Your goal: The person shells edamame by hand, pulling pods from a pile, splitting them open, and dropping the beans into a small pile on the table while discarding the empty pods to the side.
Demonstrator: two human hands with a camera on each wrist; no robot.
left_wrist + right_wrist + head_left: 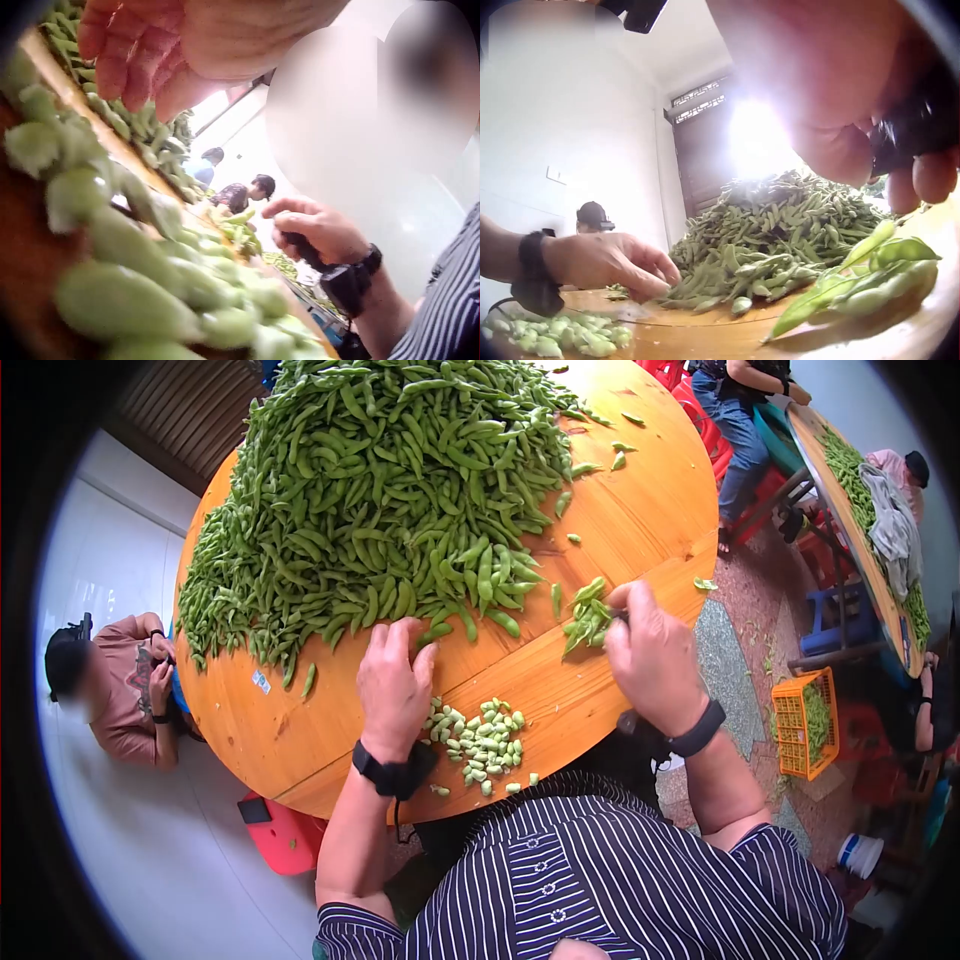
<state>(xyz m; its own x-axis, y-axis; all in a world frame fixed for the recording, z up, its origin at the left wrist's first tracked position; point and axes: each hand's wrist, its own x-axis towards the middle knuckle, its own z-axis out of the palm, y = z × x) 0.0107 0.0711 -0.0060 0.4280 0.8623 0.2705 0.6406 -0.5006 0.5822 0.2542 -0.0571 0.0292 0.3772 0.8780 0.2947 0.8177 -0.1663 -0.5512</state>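
Pod heap (380, 500) behind shelled beans (483, 742) on the table (650, 510)

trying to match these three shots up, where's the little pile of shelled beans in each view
Head: the shelled beans lie just below centre, immediately right of the left hand in the picture.
Left wrist: the shelled beans loom large across the lower foreground.
Right wrist: the shelled beans sit in the bottom-left corner, below the left hand.
Shared landmark: the big heap of pods.

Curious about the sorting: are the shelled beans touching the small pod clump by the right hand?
Apart: the head view shows bare tabletop between the shelled beans and the pod clump.
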